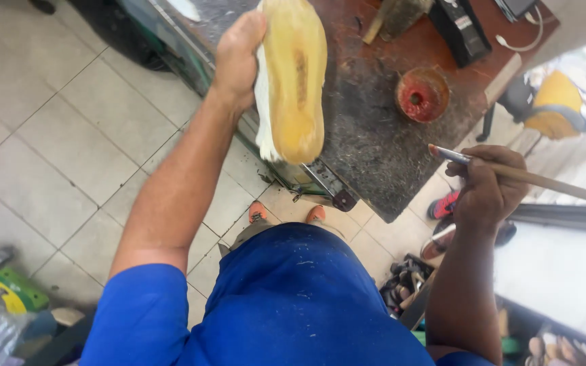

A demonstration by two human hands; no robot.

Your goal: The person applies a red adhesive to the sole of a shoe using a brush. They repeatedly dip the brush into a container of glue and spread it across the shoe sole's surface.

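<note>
Nearest, the right hand point(486, 186) is closed around a long wooden-handled brush point(510, 173), bristle tip pointing left, above the worn workbench edge point(374, 156). Higher up, the left hand point(237, 57) grips a white shoe point(291, 78) sole-up over the bench, its yellowish sole facing the camera. Beyond, a round red pot point(422, 95), possibly adhesive, sits on the bench.

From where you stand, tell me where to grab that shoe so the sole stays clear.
Take the shoe by its white upper along the long edge, coming from the left, as the left hand does now. It is held sole-up, so a side grip leaves the yellowish sole bare, while the right hand holds the brush.
</note>
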